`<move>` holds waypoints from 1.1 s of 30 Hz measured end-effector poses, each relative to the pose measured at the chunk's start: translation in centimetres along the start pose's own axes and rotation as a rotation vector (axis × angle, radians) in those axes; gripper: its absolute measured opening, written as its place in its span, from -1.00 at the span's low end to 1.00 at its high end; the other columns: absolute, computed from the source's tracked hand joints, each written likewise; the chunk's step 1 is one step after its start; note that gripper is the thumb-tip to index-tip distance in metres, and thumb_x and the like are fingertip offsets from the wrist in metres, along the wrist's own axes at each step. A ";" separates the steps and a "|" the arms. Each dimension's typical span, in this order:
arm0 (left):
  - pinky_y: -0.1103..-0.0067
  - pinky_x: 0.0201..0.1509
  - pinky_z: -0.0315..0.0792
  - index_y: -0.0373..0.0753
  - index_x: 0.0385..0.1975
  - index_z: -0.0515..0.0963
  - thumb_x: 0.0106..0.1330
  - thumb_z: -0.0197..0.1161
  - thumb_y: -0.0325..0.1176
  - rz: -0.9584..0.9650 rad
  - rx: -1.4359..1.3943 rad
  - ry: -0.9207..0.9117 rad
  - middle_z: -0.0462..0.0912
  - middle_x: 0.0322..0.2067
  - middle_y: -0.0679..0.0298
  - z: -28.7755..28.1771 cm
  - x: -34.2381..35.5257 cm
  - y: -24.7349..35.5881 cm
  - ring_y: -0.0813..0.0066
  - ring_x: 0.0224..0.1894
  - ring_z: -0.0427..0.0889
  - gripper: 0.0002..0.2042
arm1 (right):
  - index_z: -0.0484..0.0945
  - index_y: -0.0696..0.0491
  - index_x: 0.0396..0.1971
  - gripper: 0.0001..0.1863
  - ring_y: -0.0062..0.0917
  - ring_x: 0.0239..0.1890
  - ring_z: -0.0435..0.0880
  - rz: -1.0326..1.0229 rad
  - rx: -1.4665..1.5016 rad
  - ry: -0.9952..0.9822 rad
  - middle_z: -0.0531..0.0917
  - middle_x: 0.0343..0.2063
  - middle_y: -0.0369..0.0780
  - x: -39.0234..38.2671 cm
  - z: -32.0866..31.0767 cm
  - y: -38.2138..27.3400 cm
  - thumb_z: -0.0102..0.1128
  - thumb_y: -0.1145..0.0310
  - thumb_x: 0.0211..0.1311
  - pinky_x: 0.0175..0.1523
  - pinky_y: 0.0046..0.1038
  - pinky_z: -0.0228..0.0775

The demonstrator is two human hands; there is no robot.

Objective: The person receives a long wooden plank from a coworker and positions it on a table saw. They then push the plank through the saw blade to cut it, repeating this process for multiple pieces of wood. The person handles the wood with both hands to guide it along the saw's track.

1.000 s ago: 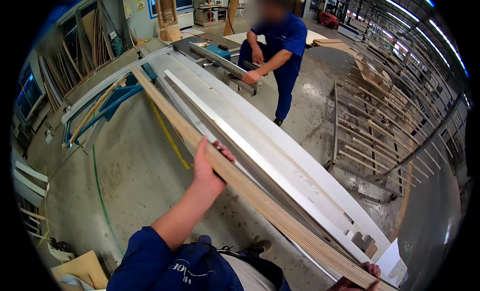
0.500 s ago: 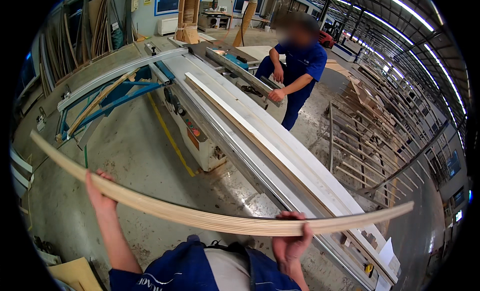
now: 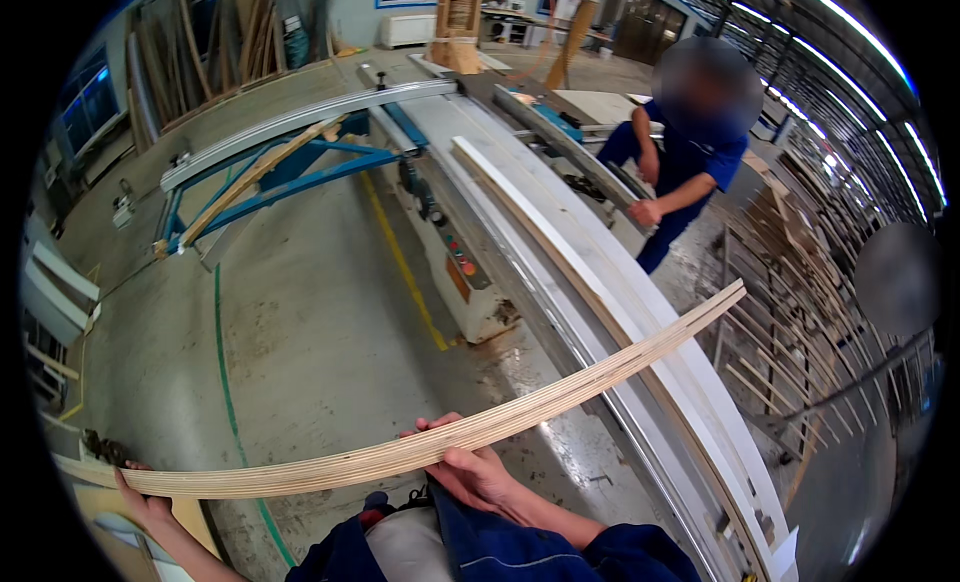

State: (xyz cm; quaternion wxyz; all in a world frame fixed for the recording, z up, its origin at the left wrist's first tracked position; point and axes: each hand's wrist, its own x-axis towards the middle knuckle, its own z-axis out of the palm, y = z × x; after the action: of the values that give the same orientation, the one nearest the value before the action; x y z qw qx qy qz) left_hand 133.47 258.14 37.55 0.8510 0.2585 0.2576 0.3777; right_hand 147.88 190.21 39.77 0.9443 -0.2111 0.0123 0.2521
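Note:
A long plywood strip [image 3: 350, 466] with layered edges crosses in front of me, above the floor and partly over the machine's table. My left hand [image 3: 148, 502] grips it near its left end, fingers wrapped round it. Closer to its middle, my right hand [image 3: 474, 474] is closed on the strip, thumb on the near side and fingers behind. The strip's right end rises over the far side of a sliding table saw [image 3: 490, 232]. On that table lies a long white-topped board [image 3: 560, 244] with a brown edge.
Across the saw, a co-worker in blue [image 3: 690, 142] rests a hand on a rail. A blue support frame [image 3: 290, 187] juts out on the left. Boards [image 3: 215, 52] lean on the back wall. At right stands a rack of bars [image 3: 800, 352]; yellow sheets [image 3: 180, 517] lie lower left.
The plywood strip has swung, its left end lowering toward me and its right end rising. Both hands have shifted left in view, still holding it. My view has turned left.

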 end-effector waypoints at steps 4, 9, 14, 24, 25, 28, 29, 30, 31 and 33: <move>0.50 -0.07 0.68 -0.13 -0.21 0.66 0.54 0.37 0.00 0.016 -0.044 0.237 0.73 -0.33 0.36 2.8 -2.6 -0.9 0.47 -0.24 0.72 -0.70 | 0.50 -0.02 0.19 -0.48 -0.18 0.48 0.50 0.000 -0.056 -0.073 0.62 0.24 -0.21 8.2 -1.3 -0.8 0.57 0.30 0.33 0.60 -0.08 0.31; 0.35 0.11 0.61 -0.03 -0.13 0.68 0.47 0.38 0.10 0.093 0.022 0.560 0.77 -0.23 0.41 9.7 -3.1 -3.8 0.42 -0.11 0.72 -0.68 | 0.51 -0.02 0.17 -0.47 -0.33 0.31 0.64 -0.019 -0.113 -0.030 0.67 0.16 -0.20 19.4 -1.3 -2.6 0.59 0.27 0.30 0.44 -0.21 0.47; 0.24 0.29 0.53 -0.06 -0.04 0.67 0.45 0.39 -0.02 0.046 0.022 0.523 0.75 0.00 0.36 8.9 0.7 -6.3 0.31 0.07 0.71 -0.71 | 0.51 0.03 0.16 -0.49 -0.40 0.18 0.65 -0.047 -0.217 0.122 0.67 0.01 -0.26 29.9 -1.6 -4.2 0.56 0.31 0.29 0.40 -0.20 0.46; 0.23 0.35 0.52 -0.08 -0.03 0.65 0.28 0.42 -0.14 0.032 -0.055 0.779 0.75 0.01 0.30 7.5 14.2 -12.5 0.21 0.08 0.70 -0.69 | 0.54 -0.04 0.05 -0.59 -0.62 -0.07 0.62 0.136 -0.382 0.256 0.64 -0.10 -0.36 50.8 2.6 -2.9 0.56 0.25 0.34 -0.08 -0.42 0.50; 0.17 0.37 0.49 -0.07 -0.08 0.61 0.29 0.41 -0.10 0.055 -0.086 0.770 0.71 0.04 0.30 7.2 16.6 -13.1 0.22 0.12 0.66 -0.70 | 0.56 -0.07 -0.01 -0.62 -0.66 -0.14 0.61 0.138 -0.419 0.236 0.65 -0.17 -0.38 53.4 1.6 -2.0 0.57 0.19 0.33 -0.15 -0.44 0.46; 0.17 0.42 0.47 -0.09 -0.04 0.60 0.28 0.43 -0.11 -0.004 -0.101 0.741 0.70 0.09 0.28 7.6 23.6 -13.8 0.20 0.15 0.66 -0.66 | 0.57 -0.11 -0.01 -0.59 -0.64 -0.14 0.60 0.173 -0.460 0.246 0.64 -0.19 -0.43 60.3 2.8 0.0 0.58 0.10 0.30 -0.16 -0.45 0.42; 0.20 0.47 0.43 -0.12 0.05 0.62 0.27 0.43 -0.11 -0.004 -0.156 0.751 0.69 0.17 0.25 8.1 26.5 -14.1 0.18 0.22 0.64 -0.60 | 0.57 -0.14 -0.05 -0.64 -0.65 -0.19 0.61 0.170 -0.480 0.263 0.65 -0.22 -0.43 62.4 3.4 0.8 0.55 0.09 0.33 -0.21 -0.46 0.44; 0.21 0.48 0.42 -0.13 0.09 0.62 0.27 0.43 -0.11 -0.017 -0.152 0.757 0.67 0.20 0.24 8.6 29.1 -14.2 0.17 0.25 0.62 -0.57 | 0.58 -0.14 -0.05 -0.65 -0.66 -0.19 0.62 0.173 -0.488 0.291 0.65 -0.22 -0.43 64.4 3.9 1.4 0.54 0.08 0.34 -0.21 -0.46 0.44; 0.21 0.49 0.41 -0.14 0.13 0.62 0.27 0.43 -0.11 -0.040 -0.145 0.759 0.66 0.24 0.22 10.5 31.8 -15.1 0.16 0.28 0.61 -0.54 | 0.58 -0.15 -0.05 -0.66 -0.66 -0.19 0.62 0.166 -0.497 0.325 0.65 -0.22 -0.43 66.4 4.2 1.7 0.52 0.08 0.35 -0.21 -0.45 0.45; 0.22 0.53 0.37 -0.16 0.24 0.60 0.27 0.46 -0.13 -0.103 -0.054 0.719 0.61 0.34 0.18 14.6 36.6 -15.6 0.13 0.36 0.56 -0.47 | 0.59 -0.16 -0.05 -0.67 -0.66 -0.18 0.63 0.158 -0.497 0.370 0.66 -0.21 -0.43 70.7 4.5 2.6 0.50 0.06 0.36 -0.19 -0.45 0.46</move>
State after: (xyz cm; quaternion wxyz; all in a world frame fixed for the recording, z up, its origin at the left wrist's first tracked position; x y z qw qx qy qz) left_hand 171.98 273.91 29.46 0.7303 0.0734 0.5432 0.4077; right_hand 208.00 227.36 33.67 0.8231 -0.4759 0.1382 0.2774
